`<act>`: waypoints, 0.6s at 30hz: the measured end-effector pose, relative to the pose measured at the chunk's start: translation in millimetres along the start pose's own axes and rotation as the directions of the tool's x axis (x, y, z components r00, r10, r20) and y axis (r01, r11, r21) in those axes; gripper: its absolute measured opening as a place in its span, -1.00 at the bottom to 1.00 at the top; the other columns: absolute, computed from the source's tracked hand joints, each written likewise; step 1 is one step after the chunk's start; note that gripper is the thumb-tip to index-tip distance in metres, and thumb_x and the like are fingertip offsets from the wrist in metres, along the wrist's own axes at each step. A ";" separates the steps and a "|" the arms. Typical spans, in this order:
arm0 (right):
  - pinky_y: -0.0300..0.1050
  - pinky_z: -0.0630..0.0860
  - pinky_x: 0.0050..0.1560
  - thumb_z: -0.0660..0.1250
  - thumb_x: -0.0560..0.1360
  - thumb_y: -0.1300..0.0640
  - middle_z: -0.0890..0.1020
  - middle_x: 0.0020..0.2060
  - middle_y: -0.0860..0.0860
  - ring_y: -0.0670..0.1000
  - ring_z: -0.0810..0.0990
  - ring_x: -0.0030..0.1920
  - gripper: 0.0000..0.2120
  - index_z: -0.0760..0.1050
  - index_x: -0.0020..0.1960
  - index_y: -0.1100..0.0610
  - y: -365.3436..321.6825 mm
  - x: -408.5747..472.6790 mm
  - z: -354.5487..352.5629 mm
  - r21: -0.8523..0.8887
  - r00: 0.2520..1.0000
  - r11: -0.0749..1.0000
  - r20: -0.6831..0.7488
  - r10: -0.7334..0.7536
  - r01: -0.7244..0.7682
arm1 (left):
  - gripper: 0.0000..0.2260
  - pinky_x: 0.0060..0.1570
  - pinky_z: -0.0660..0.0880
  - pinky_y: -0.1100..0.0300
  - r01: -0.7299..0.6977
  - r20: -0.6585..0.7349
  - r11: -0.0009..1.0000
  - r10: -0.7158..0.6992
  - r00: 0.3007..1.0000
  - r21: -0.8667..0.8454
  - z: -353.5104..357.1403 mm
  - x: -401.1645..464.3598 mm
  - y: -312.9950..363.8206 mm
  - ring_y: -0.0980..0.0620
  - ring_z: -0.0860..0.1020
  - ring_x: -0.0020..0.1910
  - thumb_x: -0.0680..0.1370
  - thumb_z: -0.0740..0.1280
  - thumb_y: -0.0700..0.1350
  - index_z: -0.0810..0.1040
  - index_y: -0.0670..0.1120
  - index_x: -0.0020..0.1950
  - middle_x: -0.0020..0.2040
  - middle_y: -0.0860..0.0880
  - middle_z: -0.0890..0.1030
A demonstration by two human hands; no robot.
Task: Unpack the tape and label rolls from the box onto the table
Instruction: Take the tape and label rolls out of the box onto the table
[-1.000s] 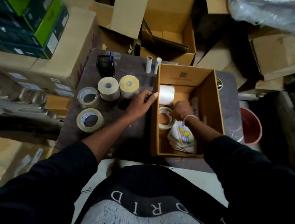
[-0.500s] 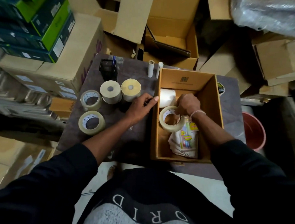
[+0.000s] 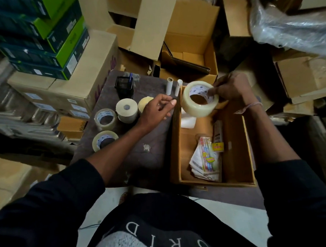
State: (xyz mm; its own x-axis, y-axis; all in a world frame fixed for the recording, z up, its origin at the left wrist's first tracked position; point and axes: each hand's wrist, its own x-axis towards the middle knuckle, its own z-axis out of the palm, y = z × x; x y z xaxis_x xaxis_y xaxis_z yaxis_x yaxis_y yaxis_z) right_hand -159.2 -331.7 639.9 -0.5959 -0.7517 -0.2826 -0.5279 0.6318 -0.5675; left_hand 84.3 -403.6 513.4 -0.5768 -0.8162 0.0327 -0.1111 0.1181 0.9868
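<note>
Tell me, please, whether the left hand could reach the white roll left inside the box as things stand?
Probably yes: the left hand is empty at the box wall, and the white roll lies just inside, uncovered.

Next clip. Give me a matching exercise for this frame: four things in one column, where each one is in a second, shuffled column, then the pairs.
Things:
1. clear tape roll
2. white label roll
3. packet of pens
4. black mesh pen holder

Places:
A. lying on the floor of the open box
B. standing at the far edge of the table
C. held in the right hand above the box
D. on the table, beside two tape rolls

Pairs: 1-C, 2-D, 3-A, 4-B
</note>
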 end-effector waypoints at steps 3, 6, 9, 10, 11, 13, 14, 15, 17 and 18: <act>0.01 0.70 -0.18 0.62 0.31 0.16 0.73 -0.19 0.13 0.05 0.73 -0.19 -0.72 0.66 -0.06 0.27 -26.6 -4.7 15.4 0.117 0.999 0.992 0.001 -0.053 0.052 | -0.88 -0.27 0.57 0.08 0.008 -0.049 1.000 -0.007 0.999 0.008 -20.7 4.4 -5.6 0.04 0.65 -0.22 0.63 0.31 0.06 0.57 0.06 0.08 -0.03 -0.09 0.68; 0.00 0.70 -0.18 0.62 0.31 0.12 0.73 -0.21 0.06 0.00 0.73 -0.20 -0.77 0.67 -0.12 0.19 -47.4 -7.3 42.5 0.116 0.992 0.986 0.023 -0.124 0.121 | -0.91 -0.23 0.55 0.10 0.085 -0.144 0.994 -0.074 0.987 0.072 -46.7 -4.4 -21.6 0.07 0.63 -0.20 0.65 0.30 -0.03 0.56 -0.01 0.08 -0.01 -0.12 0.68; 0.01 0.70 -0.19 0.63 0.28 0.09 0.72 -0.20 0.04 0.00 0.73 -0.22 -0.73 0.67 -0.11 0.17 -63.1 -6.3 76.3 0.084 0.984 0.983 0.066 -0.166 0.160 | -0.88 -0.12 0.57 0.12 0.161 -0.238 0.961 -0.106 0.965 0.225 -76.1 -21.2 -43.6 0.00 0.63 -0.09 0.61 0.35 -0.12 0.57 -0.10 0.11 -0.02 -0.03 0.65; 0.02 0.70 -0.19 0.65 0.24 0.06 0.72 -0.20 0.03 -0.01 0.72 -0.22 -0.70 0.67 -0.12 0.15 -67.4 -5.5 87.2 0.061 0.982 0.983 0.067 -0.177 0.173 | -0.87 -0.10 0.54 0.14 0.189 -0.248 0.940 -0.119 0.961 0.283 -85.2 -28.7 -50.7 -0.01 0.62 -0.06 0.60 0.35 -0.14 0.57 -0.13 0.12 -0.01 -0.02 0.63; 0.03 0.69 -0.19 0.66 0.21 0.02 0.72 -0.21 0.01 -0.01 0.72 -0.22 -0.67 0.67 -0.13 0.13 -70.2 -3.9 97.6 0.032 0.981 0.982 0.059 -0.187 0.185 | -0.86 -0.09 0.51 0.15 0.217 -0.258 0.905 -0.126 0.958 0.365 -93.8 -36.0 -58.5 -0.02 0.61 -0.04 0.60 0.35 -0.14 0.57 -0.16 0.12 0.01 -0.04 0.62; 0.07 0.68 -0.23 0.66 0.22 0.03 0.72 -0.27 0.05 0.03 0.71 -0.27 -0.69 0.68 -0.16 0.17 -79.1 -6.9 119.2 -0.004 0.973 0.977 0.091 -0.213 0.214 | -0.81 -0.02 0.50 0.06 0.248 -0.309 0.783 -0.075 0.948 0.570 -112.0 -53.3 -76.1 -0.13 0.60 0.02 0.55 0.36 -0.07 0.56 -0.16 0.08 0.02 -0.12 0.63; 0.09 0.68 -0.25 0.64 0.25 0.04 0.71 -0.31 0.08 0.07 0.71 -0.31 -0.72 0.69 -0.18 0.19 -82.9 -8.9 129.4 -0.021 0.966 0.973 0.123 -0.227 0.232 | -0.74 0.07 0.49 -0.01 0.279 -0.331 0.703 -0.065 0.941 0.654 -120.4 -62.1 -84.4 -0.21 0.57 0.09 0.53 0.36 0.00 0.55 -0.15 0.08 0.05 -0.17 0.61; 0.08 0.68 -0.26 0.63 0.27 0.05 0.71 -0.35 0.09 0.09 0.71 -0.34 -0.75 0.69 -0.20 0.20 -85.4 -10.6 139.1 -0.040 0.957 0.966 0.151 -0.246 0.255 | -0.65 0.18 0.45 -0.08 0.327 -0.359 0.628 -0.081 0.930 0.706 -127.6 -70.9 -90.4 -0.27 0.52 0.18 0.51 0.38 0.08 0.55 -0.16 0.13 0.13 -0.21 0.58; 0.02 0.68 -0.30 0.62 0.31 0.04 0.71 -0.36 0.09 0.07 0.70 -0.38 -0.76 0.69 -0.19 0.19 -88.6 -12.7 156.7 -0.073 0.947 0.958 0.189 -0.258 0.276 | -0.42 0.33 0.32 -0.13 0.430 -0.401 0.488 -0.167 0.900 0.760 -136.6 -86.8 -96.0 -0.31 0.39 0.33 0.45 0.44 0.21 0.48 -0.17 0.28 0.31 -0.25 0.47; -0.02 0.67 -0.31 0.62 0.31 0.03 0.71 -0.35 0.07 0.05 0.69 -0.40 -0.75 0.68 -0.17 0.18 -89.1 -12.4 165.1 -0.081 0.948 0.959 0.193 -0.252 0.271 | -0.29 0.35 0.30 -0.13 0.453 -0.403 0.434 -0.206 0.892 0.779 -139.6 -94.4 -97.5 -0.30 0.34 0.37 0.40 0.45 0.30 0.42 -0.16 0.34 0.36 -0.25 0.42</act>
State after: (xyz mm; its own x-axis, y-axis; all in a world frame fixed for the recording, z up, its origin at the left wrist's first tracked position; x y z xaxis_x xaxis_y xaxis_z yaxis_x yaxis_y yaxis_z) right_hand -4.9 -409.9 566.3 -0.3159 -0.9083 -0.2743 -0.7169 0.4178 -0.5581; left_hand 262.6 -417.0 436.2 -0.1651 -0.9801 -0.1105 -0.9396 0.1222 0.3196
